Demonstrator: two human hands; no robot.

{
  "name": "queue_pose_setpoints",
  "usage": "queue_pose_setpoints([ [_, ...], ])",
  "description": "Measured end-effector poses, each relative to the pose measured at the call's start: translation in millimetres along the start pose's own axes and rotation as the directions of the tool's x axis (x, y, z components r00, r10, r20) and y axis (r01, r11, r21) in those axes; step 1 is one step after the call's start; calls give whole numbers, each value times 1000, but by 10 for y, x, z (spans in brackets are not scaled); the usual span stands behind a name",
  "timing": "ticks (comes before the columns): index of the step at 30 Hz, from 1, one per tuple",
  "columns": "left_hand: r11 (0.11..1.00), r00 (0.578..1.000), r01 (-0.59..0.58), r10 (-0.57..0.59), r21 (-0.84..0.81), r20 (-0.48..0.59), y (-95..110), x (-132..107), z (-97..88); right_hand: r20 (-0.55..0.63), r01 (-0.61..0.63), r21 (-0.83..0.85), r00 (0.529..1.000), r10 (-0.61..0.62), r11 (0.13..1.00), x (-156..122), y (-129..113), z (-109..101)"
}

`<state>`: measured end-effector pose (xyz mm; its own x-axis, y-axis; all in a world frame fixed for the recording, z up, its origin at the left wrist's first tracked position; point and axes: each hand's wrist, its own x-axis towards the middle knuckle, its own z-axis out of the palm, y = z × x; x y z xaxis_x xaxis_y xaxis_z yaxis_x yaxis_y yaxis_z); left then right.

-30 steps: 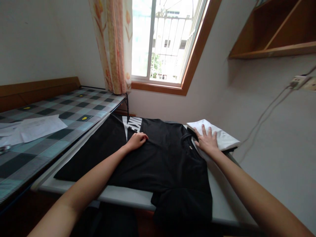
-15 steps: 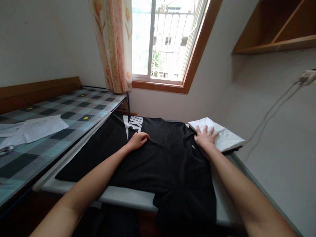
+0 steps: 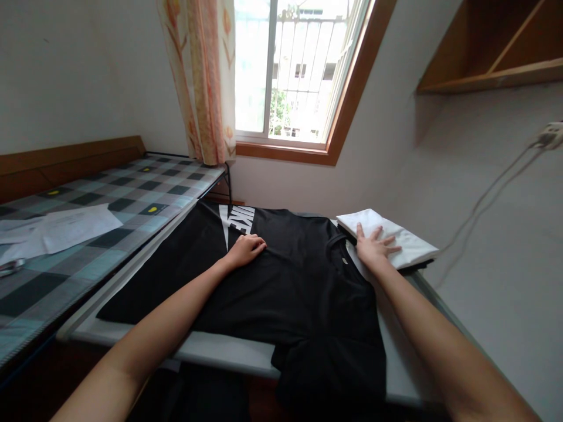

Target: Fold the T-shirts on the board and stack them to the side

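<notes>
A black T-shirt (image 3: pixel 285 281) with a white logo lies spread over a grey table (image 3: pixel 229 351); one part hangs over the near edge. My left hand (image 3: pixel 245 249) rests on the shirt near the logo, fingers curled loosely with nothing in them. My right hand (image 3: pixel 373 246) lies flat with fingers spread on a folded white cloth (image 3: pixel 396 237) at the table's far right, beside the shirt's collar.
A bed with a checked cover (image 3: pixel 88 217) and sheets of paper (image 3: pixel 65 225) runs along the left. A window (image 3: pixel 290 70) with a floral curtain (image 3: pixel 202 76) is ahead. A wooden shelf (image 3: pixel 492 53) and a power strip with cable (image 3: pixel 548 136) hang on the right wall.
My right hand slid a little to the right across the white cloth, its fingers spreading wider. The left hand stayed where it was on the shirt.
</notes>
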<state>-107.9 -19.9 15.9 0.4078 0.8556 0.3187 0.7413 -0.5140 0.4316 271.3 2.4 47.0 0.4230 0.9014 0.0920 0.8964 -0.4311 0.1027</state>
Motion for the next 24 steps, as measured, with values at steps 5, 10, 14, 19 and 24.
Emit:
queue_pose_setpoints([
  [5,1000,1000,11,-11,12,4,2,0,-5,29,-9,21,1000,8,1000,66,-22,-25],
  [10,1000,1000,12,-12,20,19,16,-7,-17,5,-19,49,1000,19,999,133,-38,17],
  [14,1000,1000,13,-14,24,27,16,-6,-18,6,-9,56,1000,8,998,138,-6,17],
  [19,1000,1000,4,-5,26,21,-4,-2,-3,-130,140,-6,982,-140,990,-30,-99,-80],
  [24,1000,1000,-2,2,29,21,-10,-4,0,-50,375,137,927,-372,917,-408,-584,-98],
])
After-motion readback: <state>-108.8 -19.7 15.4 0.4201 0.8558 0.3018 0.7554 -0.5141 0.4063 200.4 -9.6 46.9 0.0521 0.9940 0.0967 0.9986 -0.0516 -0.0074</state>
